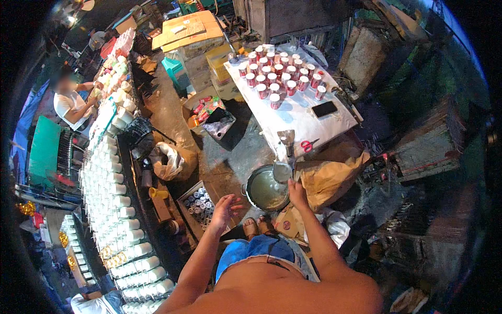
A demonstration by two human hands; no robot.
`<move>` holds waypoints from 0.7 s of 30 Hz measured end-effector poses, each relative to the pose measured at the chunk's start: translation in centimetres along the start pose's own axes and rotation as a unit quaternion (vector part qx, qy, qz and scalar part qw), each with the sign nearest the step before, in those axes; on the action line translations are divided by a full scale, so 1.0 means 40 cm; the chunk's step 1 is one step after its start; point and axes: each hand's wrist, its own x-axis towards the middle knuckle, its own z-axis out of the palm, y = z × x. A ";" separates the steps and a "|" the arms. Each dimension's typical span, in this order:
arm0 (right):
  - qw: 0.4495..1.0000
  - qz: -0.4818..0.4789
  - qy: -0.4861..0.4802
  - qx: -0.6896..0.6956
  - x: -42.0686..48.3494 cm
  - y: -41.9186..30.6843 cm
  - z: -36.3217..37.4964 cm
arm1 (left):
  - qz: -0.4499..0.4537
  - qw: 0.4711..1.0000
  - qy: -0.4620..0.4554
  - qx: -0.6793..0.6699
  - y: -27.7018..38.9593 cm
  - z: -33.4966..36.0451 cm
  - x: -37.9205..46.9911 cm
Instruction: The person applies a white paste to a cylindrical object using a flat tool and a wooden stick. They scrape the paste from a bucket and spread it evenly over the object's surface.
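My right hand point(299, 195) grips a ladle whose round metal bowl point(282, 172) is over the far right side of a metal pot point(251, 204). Cloudy, pale greenish liquid point(266, 190) fills part of the pot, which stands on the floor before my feet. To the left of the pot, my left hand point(227, 212) is in the air with its fingers apart and nothing in it. A carton point(183, 204) of upright cylinders with pale round ends point(199, 202) lies below and left of that hand.
Ahead, a white-topped table point(270, 121) bears several red-and-white cylinders point(274, 101), a black phone point(324, 109) and red-handled scissors point(307, 146). Brown paper point(329, 180) lies right of the pot. White cylinders point(131, 235) line a long rack at left. A person point(70, 104) works beyond it.
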 end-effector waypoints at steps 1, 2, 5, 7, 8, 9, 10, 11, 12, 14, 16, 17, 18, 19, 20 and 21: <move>0.998 0.012 -0.008 0.056 0.040 0.000 0.005 | -0.002 1.000 0.018 0.014 -0.002 -0.016 -0.013; 0.993 0.024 -0.018 0.111 0.084 -0.001 0.012 | -0.005 0.999 0.037 0.028 0.000 -0.032 -0.021; 0.966 0.001 -0.028 0.258 0.252 0.009 0.042 | -0.006 0.997 0.067 0.032 -0.021 -0.091 -0.045; 0.953 -0.017 0.026 0.302 0.409 0.011 0.039 | 0.004 0.996 0.087 0.016 -0.022 -0.086 -0.047; 0.959 -0.045 0.052 0.275 0.485 0.001 0.035 | 0.002 0.996 0.095 0.006 -0.024 -0.081 -0.053; 0.976 -0.045 0.038 0.208 0.507 -0.053 0.066 | 0.000 0.992 0.128 -0.005 -0.023 -0.105 -0.094; 0.987 -0.031 0.095 0.129 0.645 -0.009 -0.019 | 0.001 0.995 0.104 0.011 -0.022 -0.073 -0.050; 0.985 -0.020 0.162 0.046 0.762 0.043 -0.137 | -0.006 0.998 0.069 0.013 -0.025 -0.028 0.005; 0.984 0.003 0.134 0.118 0.771 0.010 -0.091 | -0.015 0.995 0.092 0.019 -0.030 -0.047 -0.005; 0.980 0.078 0.060 0.173 0.734 -0.084 0.015 | -0.034 0.987 0.155 0.025 -0.049 -0.102 -0.059; 0.978 0.108 0.076 0.163 0.781 -0.082 -0.017 | -0.037 0.991 0.121 0.035 -0.051 -0.092 -0.035; 0.969 0.135 0.056 0.199 0.788 -0.070 -0.036 | -0.038 0.993 0.102 0.041 -0.052 -0.084 -0.021; 0.958 0.168 0.021 0.234 0.755 -0.075 -0.006 | -0.052 0.989 0.124 0.064 -0.040 -0.076 -0.037; 0.944 0.191 0.007 0.267 0.765 -0.063 -0.042 | -0.044 0.991 0.104 0.068 -0.037 -0.062 -0.016; 0.965 0.161 -0.022 0.205 0.794 -0.035 -0.088 | -0.035 0.993 0.081 0.073 -0.033 -0.049 0.005; 0.986 0.105 0.023 0.128 0.801 -0.025 -0.114 | -0.030 0.995 0.064 0.077 -0.031 -0.037 0.020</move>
